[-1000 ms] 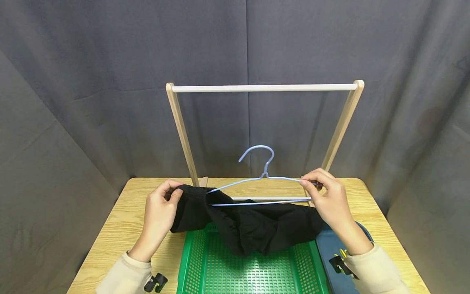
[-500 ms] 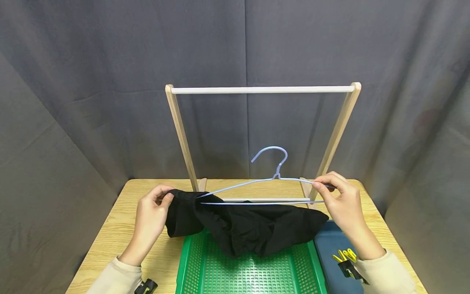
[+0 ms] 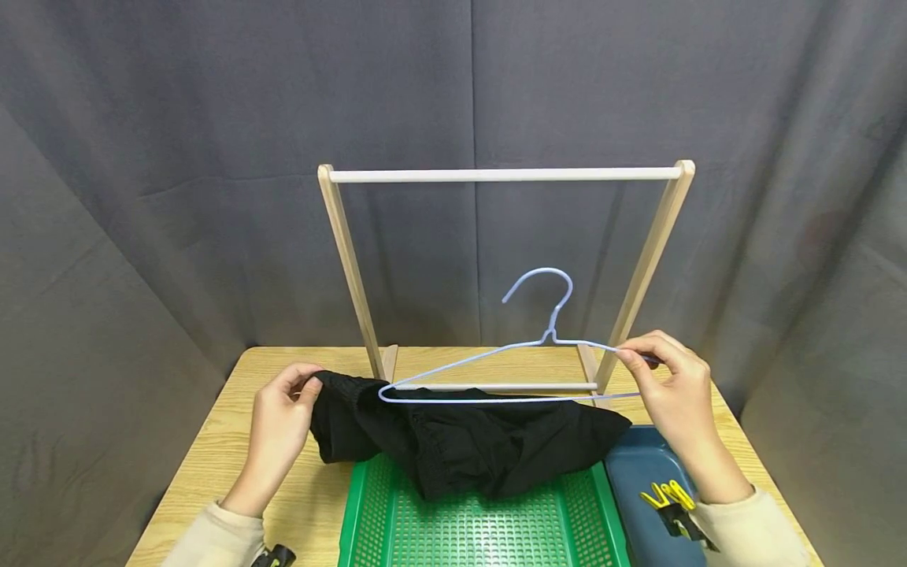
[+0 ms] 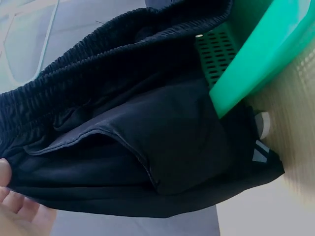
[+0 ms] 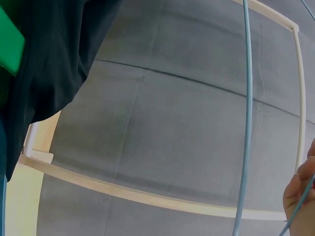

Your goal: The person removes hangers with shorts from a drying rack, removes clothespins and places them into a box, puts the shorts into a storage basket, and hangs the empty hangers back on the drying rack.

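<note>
Black shorts (image 3: pixel 489 445) with a gathered elastic waistband hang over the green basket. My left hand (image 3: pixel 278 421) pinches the waistband's left end between thumb and fingers. In the left wrist view the shorts (image 4: pixel 162 128) show a pocket flap and a small white mark near the hem. A pale blue wire hanger (image 3: pixel 553 324) is pinched at its right shoulder by my right hand (image 3: pixel 673 386), hook upward. The hanger's left corner lies in front of the shorts, outside the waistband, in the head view. The right wrist view shows the hanger's bar (image 5: pixel 247 108) and fingertips on the wire.
A rack with a white rail (image 3: pixel 496 175) and wooden legs stands at the back of the table (image 3: pixel 212 472). The green basket (image 3: pixel 352 504) sits at front centre. Right of it, a blue tray (image 3: pixel 631 472) holds yellow clips (image 3: pixel 669 494). Grey curtains surround the table.
The right hand and hanger have moved right, and the hanger's left end has come out of the waistband. The left hand has shifted slightly left and down, still pinching the shorts.
</note>
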The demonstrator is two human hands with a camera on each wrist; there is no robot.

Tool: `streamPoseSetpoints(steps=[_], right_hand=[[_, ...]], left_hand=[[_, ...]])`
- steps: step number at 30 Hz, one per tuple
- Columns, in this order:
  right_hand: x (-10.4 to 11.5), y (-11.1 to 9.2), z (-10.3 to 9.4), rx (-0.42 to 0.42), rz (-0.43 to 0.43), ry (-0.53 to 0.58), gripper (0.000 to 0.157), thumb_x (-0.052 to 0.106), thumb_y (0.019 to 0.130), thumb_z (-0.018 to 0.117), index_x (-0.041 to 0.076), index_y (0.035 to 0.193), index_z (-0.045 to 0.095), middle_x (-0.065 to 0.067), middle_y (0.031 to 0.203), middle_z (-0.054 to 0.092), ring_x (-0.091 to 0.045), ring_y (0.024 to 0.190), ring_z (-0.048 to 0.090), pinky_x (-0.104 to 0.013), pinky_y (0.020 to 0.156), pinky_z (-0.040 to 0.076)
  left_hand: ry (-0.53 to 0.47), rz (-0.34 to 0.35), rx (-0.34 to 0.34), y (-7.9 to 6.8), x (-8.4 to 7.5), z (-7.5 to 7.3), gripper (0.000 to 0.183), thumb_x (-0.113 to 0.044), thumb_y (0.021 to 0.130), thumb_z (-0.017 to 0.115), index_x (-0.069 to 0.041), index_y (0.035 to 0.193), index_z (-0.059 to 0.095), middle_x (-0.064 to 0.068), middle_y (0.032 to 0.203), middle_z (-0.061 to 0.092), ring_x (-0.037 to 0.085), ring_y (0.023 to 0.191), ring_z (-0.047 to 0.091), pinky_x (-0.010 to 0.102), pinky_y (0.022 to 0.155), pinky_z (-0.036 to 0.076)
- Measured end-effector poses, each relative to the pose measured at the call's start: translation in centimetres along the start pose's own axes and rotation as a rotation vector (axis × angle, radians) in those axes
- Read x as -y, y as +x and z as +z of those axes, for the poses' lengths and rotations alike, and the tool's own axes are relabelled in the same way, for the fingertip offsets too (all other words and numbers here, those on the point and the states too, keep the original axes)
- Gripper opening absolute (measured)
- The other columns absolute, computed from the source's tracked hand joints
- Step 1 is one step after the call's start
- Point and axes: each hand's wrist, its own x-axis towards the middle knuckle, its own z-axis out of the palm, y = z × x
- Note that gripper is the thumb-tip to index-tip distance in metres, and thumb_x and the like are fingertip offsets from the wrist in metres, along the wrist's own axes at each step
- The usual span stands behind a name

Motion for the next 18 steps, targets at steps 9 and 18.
streamPoseSetpoints(steps=[9,18], right_hand=[[2.6,0.6,-0.9,-0.056,0.015,0.023,0.013,-0.018,0.073,0.067,-0.006,0.079,0.067,-0.006,0.069,0.059,-0.003,0.068,0.048,-0.017,0.066,0.039],[2.0,0.3,-1.0,-0.115,0.014,0.004,0.014,-0.018,0.072,0.068,-0.006,0.079,0.067,-0.006,0.07,0.059,-0.002,0.069,0.048,-0.017,0.067,0.038]], left_hand=[[0.053,0.031,0.124,-0.8,0.2,1.3,0.012,-0.003,0.088,0.061,-0.009,0.095,0.069,0.004,0.089,0.068,0.016,0.08,0.059,0.027,0.069,0.046],[-0.008,-0.003,0.378,-2.7,-0.6,4.0,0.012,-0.008,0.086,0.064,-0.013,0.095,0.07,-0.002,0.092,0.067,0.011,0.082,0.06,0.029,0.074,0.047]])
